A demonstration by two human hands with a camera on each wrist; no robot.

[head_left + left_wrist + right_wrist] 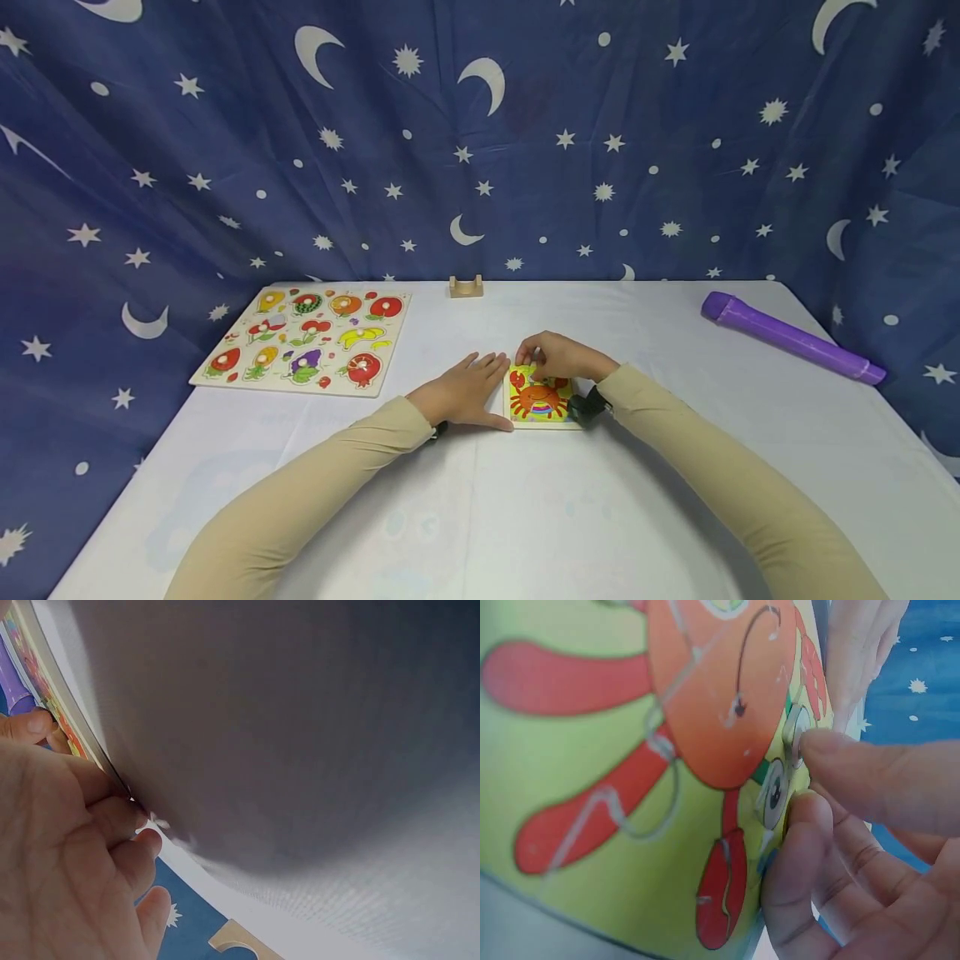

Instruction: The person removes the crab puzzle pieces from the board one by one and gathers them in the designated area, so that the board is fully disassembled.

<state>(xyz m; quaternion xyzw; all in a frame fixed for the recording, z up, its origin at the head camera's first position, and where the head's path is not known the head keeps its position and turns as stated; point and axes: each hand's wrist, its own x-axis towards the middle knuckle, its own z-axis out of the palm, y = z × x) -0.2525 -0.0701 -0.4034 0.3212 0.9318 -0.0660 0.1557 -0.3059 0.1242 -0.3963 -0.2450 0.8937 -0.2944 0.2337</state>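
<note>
A small square crab puzzle (538, 402) lies on the table, with a red-orange crab on a yellow ground. My left hand (467, 392) rests along its left side, fingers spread and thumb at the near left corner. In the left wrist view, fingertips of the left hand (82, 847) touch the board's edge. My right hand (564, 357) is over the far edge. Seen from the right wrist, thumb and fingers of the right hand (877, 832) pinch at a raised eye piece (799, 735). The other eye (775, 793) sits beside the forefinger. The grip is partly hidden.
A fruit peg puzzle (341, 358) lies at the back left of the white table (420, 517). A small wooden cradle (466, 287) stands at the back edge. To the right is a purple microphone-shaped stick (795, 337). A blue starry curtain (525, 225) hangs behind.
</note>
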